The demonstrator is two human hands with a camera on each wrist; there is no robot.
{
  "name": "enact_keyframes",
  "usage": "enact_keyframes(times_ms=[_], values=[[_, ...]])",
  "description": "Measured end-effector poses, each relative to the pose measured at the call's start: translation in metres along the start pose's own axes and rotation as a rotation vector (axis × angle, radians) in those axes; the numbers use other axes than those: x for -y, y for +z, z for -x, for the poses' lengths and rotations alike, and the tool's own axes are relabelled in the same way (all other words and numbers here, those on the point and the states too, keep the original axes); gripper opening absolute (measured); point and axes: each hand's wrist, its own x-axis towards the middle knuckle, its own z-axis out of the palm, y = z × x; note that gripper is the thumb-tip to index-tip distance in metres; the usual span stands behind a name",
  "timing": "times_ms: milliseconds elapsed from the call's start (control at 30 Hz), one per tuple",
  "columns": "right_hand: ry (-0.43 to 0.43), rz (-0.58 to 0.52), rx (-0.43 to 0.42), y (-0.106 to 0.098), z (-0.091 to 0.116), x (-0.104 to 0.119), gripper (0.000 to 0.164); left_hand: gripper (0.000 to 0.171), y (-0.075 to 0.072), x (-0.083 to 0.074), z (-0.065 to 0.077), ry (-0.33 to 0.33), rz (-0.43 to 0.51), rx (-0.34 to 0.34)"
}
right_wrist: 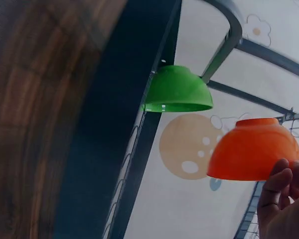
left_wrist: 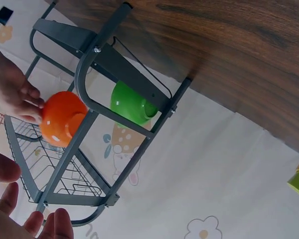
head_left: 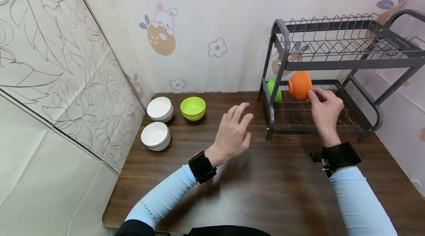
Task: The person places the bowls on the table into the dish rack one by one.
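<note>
The right hand (head_left: 328, 109) pinches an orange bowl (head_left: 299, 84) by its rim between thumb and fingers, while the left hand (head_left: 232, 130) hovers over the counter (head_left: 265, 195) with fingers spread and slightly bent, grasping nothing. The orange bowl is tipped on its side, inside the dish rack (head_left: 346, 65) near the counter's back right corner, above the lower tier (head_left: 299, 132) and below the upper one.

As far as can be judged, one bowl is settled in the rack: a green bowl (right_wrist: 178, 89), standing on edge at the lower tier's left end. The orange one beside it seems not yet at rest, its placing unfinished. Outside the rack, two stacks remain by the counter's back left corner, the rear white bowls (head_left: 160, 108) and the front white bowls (head_left: 155, 134). Just right of the rear stack, a lime bowl (head_left: 193, 106) sits nested in a yellow bowl (head_left: 194, 118). The top bowls show only their inner surfaces, with nothing else in them; the orange bowl's inside is hidden.
</note>
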Motion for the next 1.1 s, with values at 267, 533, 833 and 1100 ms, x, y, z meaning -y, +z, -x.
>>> enact_keyframes(times_ms=[267,533,833,1100], values=[[0.395,-0.162,0.208,0.01,-0.044,-0.012,0.04,0.037,-0.001,0.003,0.001,-0.01,-0.003,0.015],[0.652,-0.26,0.341,0.025,-0.073,-0.023,0.038,0.038,-0.002,0.004,0.003,-0.013,-0.021,0.007],[0.644,-0.143,0.415,0.038,-0.084,-0.029,0.033,0.038,-0.002,0.007,0.004,-0.022,-0.03,0.007],[0.685,-0.042,0.451,0.043,-0.084,-0.038,0.044,0.037,-0.001,0.007,0.008,-0.031,-0.034,0.027]])
